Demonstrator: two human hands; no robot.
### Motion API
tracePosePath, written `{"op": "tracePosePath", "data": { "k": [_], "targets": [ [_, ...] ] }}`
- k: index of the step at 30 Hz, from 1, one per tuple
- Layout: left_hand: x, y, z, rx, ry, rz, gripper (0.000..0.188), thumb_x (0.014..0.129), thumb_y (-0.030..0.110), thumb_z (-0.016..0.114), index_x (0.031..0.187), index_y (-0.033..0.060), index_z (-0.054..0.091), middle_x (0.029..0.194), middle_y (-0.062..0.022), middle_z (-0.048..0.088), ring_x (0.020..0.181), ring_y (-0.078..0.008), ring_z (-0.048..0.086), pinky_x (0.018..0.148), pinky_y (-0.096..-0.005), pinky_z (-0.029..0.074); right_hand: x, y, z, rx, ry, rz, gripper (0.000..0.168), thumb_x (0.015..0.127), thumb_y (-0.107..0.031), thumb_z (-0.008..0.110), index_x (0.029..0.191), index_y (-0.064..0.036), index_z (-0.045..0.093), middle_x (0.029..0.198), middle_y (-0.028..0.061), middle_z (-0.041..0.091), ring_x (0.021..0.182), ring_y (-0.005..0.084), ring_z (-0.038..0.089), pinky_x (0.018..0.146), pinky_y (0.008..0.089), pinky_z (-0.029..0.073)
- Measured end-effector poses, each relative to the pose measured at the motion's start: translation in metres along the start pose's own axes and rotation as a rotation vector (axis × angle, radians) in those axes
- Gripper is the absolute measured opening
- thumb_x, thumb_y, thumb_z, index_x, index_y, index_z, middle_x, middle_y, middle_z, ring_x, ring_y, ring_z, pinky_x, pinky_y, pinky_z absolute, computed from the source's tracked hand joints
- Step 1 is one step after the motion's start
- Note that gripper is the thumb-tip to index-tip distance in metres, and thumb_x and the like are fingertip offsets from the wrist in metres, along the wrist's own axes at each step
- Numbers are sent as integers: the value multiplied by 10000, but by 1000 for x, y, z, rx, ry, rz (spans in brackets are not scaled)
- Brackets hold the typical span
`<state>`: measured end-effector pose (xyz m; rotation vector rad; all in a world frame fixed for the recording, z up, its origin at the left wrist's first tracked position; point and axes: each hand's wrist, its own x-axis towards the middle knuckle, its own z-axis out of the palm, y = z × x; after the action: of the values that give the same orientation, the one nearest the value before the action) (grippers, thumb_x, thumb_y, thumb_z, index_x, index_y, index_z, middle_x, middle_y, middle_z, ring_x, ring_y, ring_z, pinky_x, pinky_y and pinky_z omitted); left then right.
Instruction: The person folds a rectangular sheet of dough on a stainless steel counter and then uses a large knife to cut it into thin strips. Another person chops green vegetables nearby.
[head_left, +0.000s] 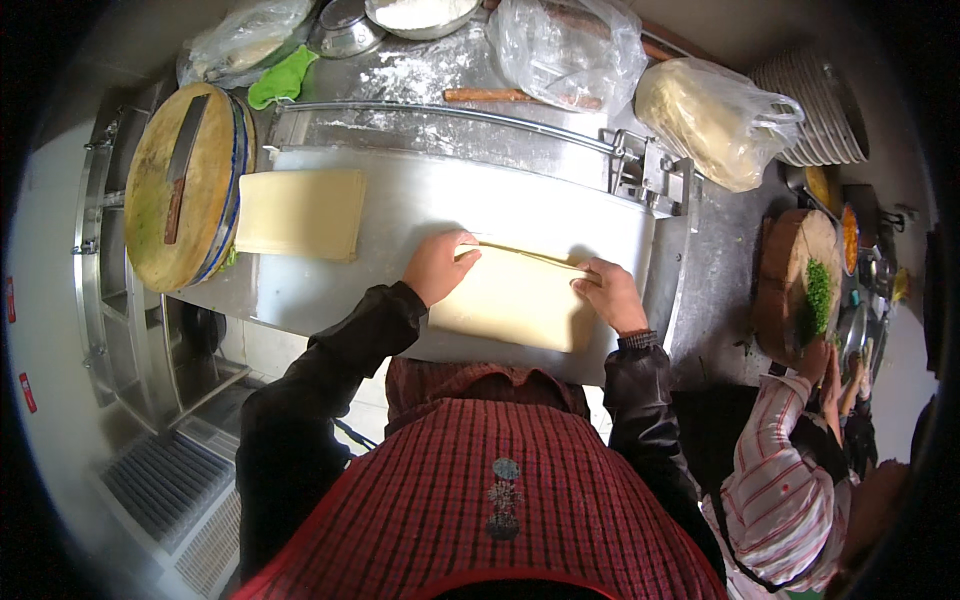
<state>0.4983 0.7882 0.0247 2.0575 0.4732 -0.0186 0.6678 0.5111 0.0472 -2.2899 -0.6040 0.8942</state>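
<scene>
A rectangular stack of pale yellow dough sheets (517, 304) lies on the white work board (480, 180) right before me. My left hand (441, 264) pinches its far left corner between thumb and fingers. At the far right corner, my right hand (613, 294) grips the same edge. Between the hands this far edge looks slightly raised, with a dark line along it. A second stack of dough sheets (300, 214) rests farther left on the board, apart from both hands.
A cleaver (184, 165) lies on a round wooden chopping block (150, 247) at left. A metal rail (450, 110) crosses behind the board. Bagged dough (705, 120) sits at the back right. Another person's hands (829, 375) are beside a block with chopped greens (817, 296).
</scene>
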Motion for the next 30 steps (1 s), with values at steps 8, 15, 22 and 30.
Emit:
{"op": "tracePosePath", "data": {
  "k": [8,15,22,30],
  "targets": [
    [-4,7,4,408,95,169,294,963,190,711,1230,69,705,1310,-119,661,1212,-326,606,1002,-455,486,-5,-34,4,-365,191,-59,337,857,-153,801,1160,-37,709,1164,127,750,1061,279,714,879,427,572],
    [-34,20,13,577,-136,442,646,950,301,644,1539,108,460,1608,-141,429,1518,-379,336,1233,-556,264,-26,-49,64,-641,211,-420,686,957,-443,662,1565,-196,462,1642,103,383,1521,316,348,1239,622,223],
    [-39,10,19,560,-125,470,681,955,274,610,1558,29,412,1642,-201,361,1551,-394,275,1254,-548,225,-24,-33,72,-630,272,-436,631,1008,-440,576,1581,-212,441,1646,111,381,1541,341,313,1257,615,192],
    [-73,-33,27,-50,244,125,770,994,170,459,1644,-36,101,1718,-270,78,1600,-408,76,1296,-461,91,-73,20,70,149,614,-41,642,1056,-195,487,1618,17,262,1644,280,313,1526,383,333,1265,494,261]
  ]
}}
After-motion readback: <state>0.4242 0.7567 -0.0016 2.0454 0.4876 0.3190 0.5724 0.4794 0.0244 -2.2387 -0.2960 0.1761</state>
